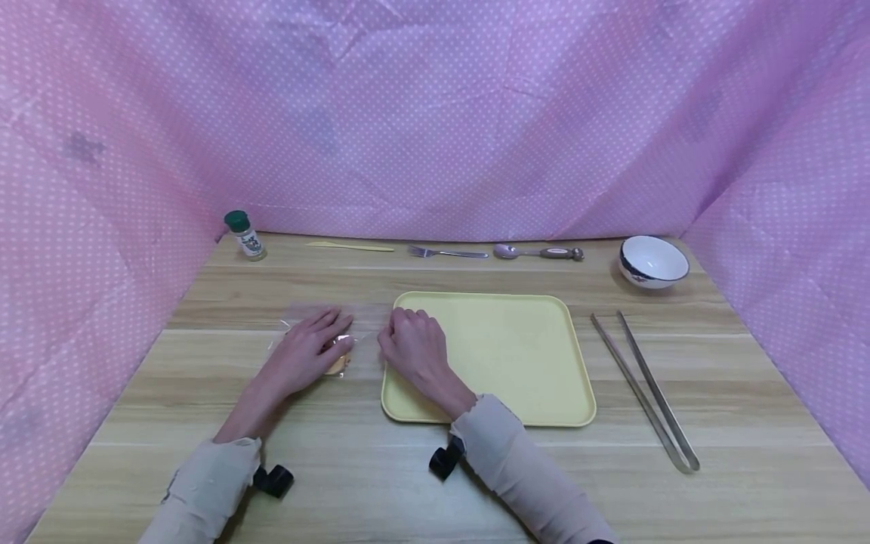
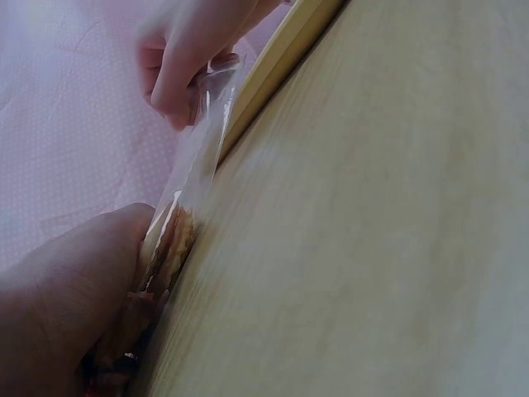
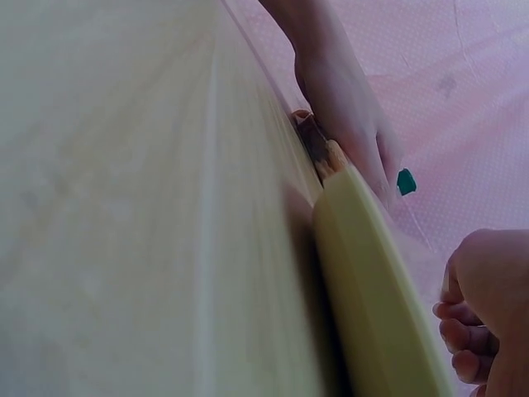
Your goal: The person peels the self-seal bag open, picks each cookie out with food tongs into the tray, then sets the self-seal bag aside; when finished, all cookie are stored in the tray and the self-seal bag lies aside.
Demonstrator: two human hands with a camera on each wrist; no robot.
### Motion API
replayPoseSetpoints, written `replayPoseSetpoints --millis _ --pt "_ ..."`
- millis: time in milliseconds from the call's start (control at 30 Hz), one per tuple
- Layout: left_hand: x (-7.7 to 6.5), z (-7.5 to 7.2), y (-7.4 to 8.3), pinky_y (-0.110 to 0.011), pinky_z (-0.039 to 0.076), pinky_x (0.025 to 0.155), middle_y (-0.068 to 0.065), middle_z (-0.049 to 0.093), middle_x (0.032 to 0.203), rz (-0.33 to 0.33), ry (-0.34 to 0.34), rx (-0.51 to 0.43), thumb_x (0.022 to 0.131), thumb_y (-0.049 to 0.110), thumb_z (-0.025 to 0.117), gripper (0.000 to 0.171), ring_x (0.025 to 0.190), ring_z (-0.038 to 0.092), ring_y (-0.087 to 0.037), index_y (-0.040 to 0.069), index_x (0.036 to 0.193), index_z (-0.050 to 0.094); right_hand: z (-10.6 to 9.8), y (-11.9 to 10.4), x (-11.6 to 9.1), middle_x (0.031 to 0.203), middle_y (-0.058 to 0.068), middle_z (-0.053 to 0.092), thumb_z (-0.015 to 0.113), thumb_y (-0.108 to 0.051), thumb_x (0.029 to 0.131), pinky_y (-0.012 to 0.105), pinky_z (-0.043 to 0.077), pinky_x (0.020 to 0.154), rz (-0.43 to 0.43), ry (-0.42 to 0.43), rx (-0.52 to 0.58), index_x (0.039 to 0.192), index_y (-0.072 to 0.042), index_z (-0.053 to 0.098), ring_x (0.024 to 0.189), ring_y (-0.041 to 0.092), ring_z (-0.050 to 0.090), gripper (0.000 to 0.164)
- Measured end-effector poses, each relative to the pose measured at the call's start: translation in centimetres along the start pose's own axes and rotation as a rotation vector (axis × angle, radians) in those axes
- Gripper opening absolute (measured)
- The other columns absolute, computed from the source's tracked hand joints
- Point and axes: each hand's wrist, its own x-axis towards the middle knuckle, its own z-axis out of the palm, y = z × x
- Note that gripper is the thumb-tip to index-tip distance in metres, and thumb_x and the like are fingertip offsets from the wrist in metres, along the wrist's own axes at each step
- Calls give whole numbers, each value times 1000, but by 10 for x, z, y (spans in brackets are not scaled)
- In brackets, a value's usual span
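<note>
A clear plastic bag point(image 1: 369, 317) lies on the table left of the tray, with tan, layered, bread-like food point(image 2: 175, 240) inside. My left hand point(image 1: 309, 349) rests on the bag over the food, its fingers spread and covering most of it. At the tray's left edge, my right hand point(image 1: 416, 344) has its fingers curled and pinches the other end of the bag. The left wrist view shows the plastic stretched up from the food to the right hand point(image 2: 194, 62). The exact kind of food is partly hidden.
Right of the bag is a yellow tray point(image 1: 506, 355). Long metal tongs point(image 1: 655, 400) lie beyond it, below a white bowl point(image 1: 654, 261). Along the back are a green-capped shaker point(image 1: 246, 238), a yellow knife point(image 1: 350, 246), a fork point(image 1: 448, 252) and a spoon point(image 1: 537, 252).
</note>
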Motion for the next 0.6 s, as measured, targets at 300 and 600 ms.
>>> replayPoseSetpoints --millis 300,600 --pt "0 -1 1 -65 25 119 -25 38 160 -1 -3 15 108 46 51 60 149 30 -45 5 152 50 -4 6 -2 68 0 62 71 -14 91 24 43 54 20 -31 19 80 -8 69 60 16 51 13" --pt "0 -2 2 -65 26 119 -26 39 159 3 7 3 108 44 52 60 148 31 -46 4 152 51 -7 9 -5 68 1 63 72 -16 92 25 44 53 9 -17 30 82 -8 70 60 17 51 13"
